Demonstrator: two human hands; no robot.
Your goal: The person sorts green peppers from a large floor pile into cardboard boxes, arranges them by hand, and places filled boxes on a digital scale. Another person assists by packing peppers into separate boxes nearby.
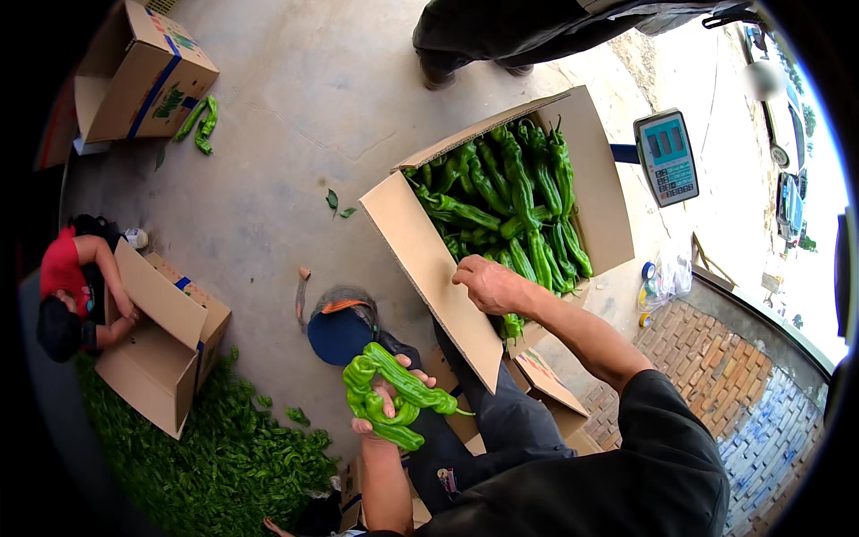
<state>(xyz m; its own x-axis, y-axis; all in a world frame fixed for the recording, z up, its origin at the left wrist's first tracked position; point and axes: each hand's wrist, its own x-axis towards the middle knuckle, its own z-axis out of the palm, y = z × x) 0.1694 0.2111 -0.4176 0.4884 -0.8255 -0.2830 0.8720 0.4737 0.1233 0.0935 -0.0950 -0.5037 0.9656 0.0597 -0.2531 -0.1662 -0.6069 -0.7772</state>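
An open cardboard box [611, 201] full of long green peppers [517, 181] stands in front of me, its flaps folded outwards. My right hand [493, 285] is over the box's near edge, beside the inner face of a flap, its fingers curled; whether they grip anything is hidden. Lower and to the left, outside the box, my left hand [389, 393] holds several wrinkled green peppers [402, 382]. Behind the box, on a blue post, is a digital scale display [668, 158].
A large heap of green peppers [215, 456] covers the floor at lower left. Beside it a person in red [67, 268] reaches into another cardboard box [161, 335]. A third box [147, 80] stands upper left. Another person's dark-trousered legs [496, 30] are beyond my box. Tape rolls [647, 270] lie right.
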